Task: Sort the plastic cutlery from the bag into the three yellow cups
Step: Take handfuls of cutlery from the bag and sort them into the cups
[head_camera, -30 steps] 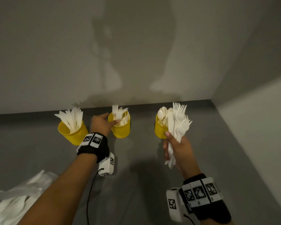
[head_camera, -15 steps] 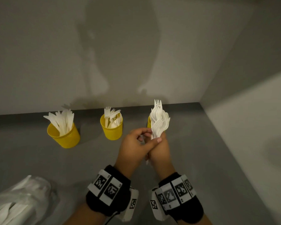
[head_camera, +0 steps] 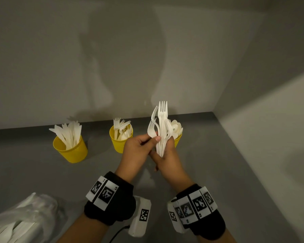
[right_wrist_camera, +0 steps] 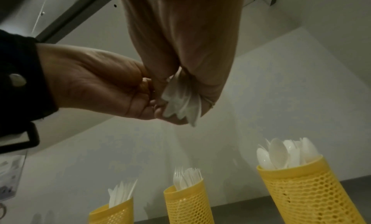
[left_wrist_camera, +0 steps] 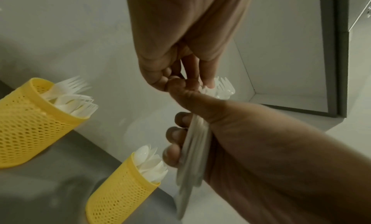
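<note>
Black wristbands (head_camera: pixel 111 200), seemingly fabric, square-patterned tags

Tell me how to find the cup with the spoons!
Look along the grey wall, where three yellow cups stand in a row. The spoon cup is the rightmost, half hidden behind the hands. Rounded bowls poke out, not prongs or blades.

No readable words, brands or numbers show in any view. The only marks are black-and-white square code patterns on the white tags of the left wristband (head_camera: pixel 104 192) and the right wristband (head_camera: pixel 197 204), just behind each grip, and on the small white boxes hanging under them; tiny characters at the tag edges are too small to make out. The yellow cups, the cutlery and the bag carry no legible print.
</note>
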### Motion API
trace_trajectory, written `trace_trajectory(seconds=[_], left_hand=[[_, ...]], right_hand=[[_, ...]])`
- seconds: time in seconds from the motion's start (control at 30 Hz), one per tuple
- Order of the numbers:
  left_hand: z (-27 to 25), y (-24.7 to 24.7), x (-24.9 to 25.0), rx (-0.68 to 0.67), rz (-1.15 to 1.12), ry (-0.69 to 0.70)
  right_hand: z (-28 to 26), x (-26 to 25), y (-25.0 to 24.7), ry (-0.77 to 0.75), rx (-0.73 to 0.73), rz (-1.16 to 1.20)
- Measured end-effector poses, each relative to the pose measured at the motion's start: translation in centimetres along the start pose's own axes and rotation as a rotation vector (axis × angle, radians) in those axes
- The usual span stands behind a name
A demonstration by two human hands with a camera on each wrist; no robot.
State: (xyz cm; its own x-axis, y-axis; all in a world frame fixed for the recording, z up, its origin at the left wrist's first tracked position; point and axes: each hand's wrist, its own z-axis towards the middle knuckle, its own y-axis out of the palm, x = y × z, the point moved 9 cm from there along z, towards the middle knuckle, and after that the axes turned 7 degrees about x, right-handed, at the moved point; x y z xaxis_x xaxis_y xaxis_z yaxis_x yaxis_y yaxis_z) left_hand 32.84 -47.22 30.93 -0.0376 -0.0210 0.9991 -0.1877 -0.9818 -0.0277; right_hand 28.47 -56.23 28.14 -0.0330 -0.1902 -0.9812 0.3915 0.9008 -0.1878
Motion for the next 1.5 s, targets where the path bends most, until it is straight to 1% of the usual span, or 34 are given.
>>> trace_trajectory(seconds=[0.1, 0.17, 0.27, 0.33, 0.47, 0.6, 0.67, 0.77, 0.83, 0.9, 1.0, 1.1, 1.2, 1.27, 1.33, 1.37, 1.43, 1.5], left_hand=[[0.4, -0.7, 0.3, 0.031, -0.022, -0.029], [0.6, -1.0, 0.6, 0.042, -0.028, -0.017], [0.7, -1.0, 0.9, 0.061, 0.025, 0.026], [0.8, -0.9, 0.8, 0.065, 0.030, 0.026], [0.8, -0.6, -0.1, 0.014, -0.025, -0.062], [1.0, -1.2, -0.5, 0.005, -0.045, -0.098], [1.7, -2.3, -1.0, 0.046, -0.079, -0.145], [3.7, -5.8, -1.2, 0.181, -0.089, -0.161], [5.5, -8.5, -1.2, 0.267, -0.034, -0.118], [7.3, -10.9, -1.4, 0.351, 0.072, -0.058], [9.6, -12.5, -2.7, 0.428, 0.214, -0.026], [11.0, -11.9, -4.4, 0.417, 0.367, -0.018], [11.8, -10.7, -7.0, 0.287, 0.576, -0.054], [12.0, -10.6, -8.7, 0.229, 0.653, -0.098], [11.8, -11.4, -9.2, 0.260, 0.688, -0.123], [11.6, -11.8, -8.8, 0.288, 0.686, -0.110], [10.5, -12.1, -7.1, 0.349, 0.656, -0.043], [8.9, -11.6, -4.3, 0.393, 0.599, 0.071]], right_hand=[[-0.3, -0.6, 0.5, -0.018, -0.034, 0.036], [-0.4, -0.7, 0.6, -0.014, -0.037, 0.061], [-0.6, -0.6, 0.8, -0.012, -0.022, 0.062], [-0.8, -0.5, 0.7, 0.006, -0.001, 0.060], [-1.1, -0.8, 0.5, 0.043, 0.028, 0.094], [-1.0, -1.0, 0.6, 0.055, 0.052, 0.118], [-0.7, -0.1, 0.7, 0.106, 0.068, 0.139], [-0.2, 1.4, 0.9, 0.199, 0.074, 0.252], [0.2, 1.9, 0.9, 0.216, 0.068, 0.277], [0.6, 2.3, 0.8, 0.235, 0.062, 0.298], [0.9, 2.5, 0.8, 0.289, 0.056, 0.387], [1.2, 2.4, 0.5, 0.294, 0.053, 0.415], [1.3, 2.4, 0.4, 0.292, 0.037, 0.426], [1.2, 2.3, 0.4, 0.287, 0.028, 0.432], [1.2, 2.3, 0.3, 0.276, 0.020, 0.435], [1.3, 2.3, 0.4, 0.270, 0.015, 0.438], [1.2, 2.3, 0.5, 0.262, 0.005, 0.449], [1.2, 2.2, 0.6, 0.256, -0.004, 0.452]])
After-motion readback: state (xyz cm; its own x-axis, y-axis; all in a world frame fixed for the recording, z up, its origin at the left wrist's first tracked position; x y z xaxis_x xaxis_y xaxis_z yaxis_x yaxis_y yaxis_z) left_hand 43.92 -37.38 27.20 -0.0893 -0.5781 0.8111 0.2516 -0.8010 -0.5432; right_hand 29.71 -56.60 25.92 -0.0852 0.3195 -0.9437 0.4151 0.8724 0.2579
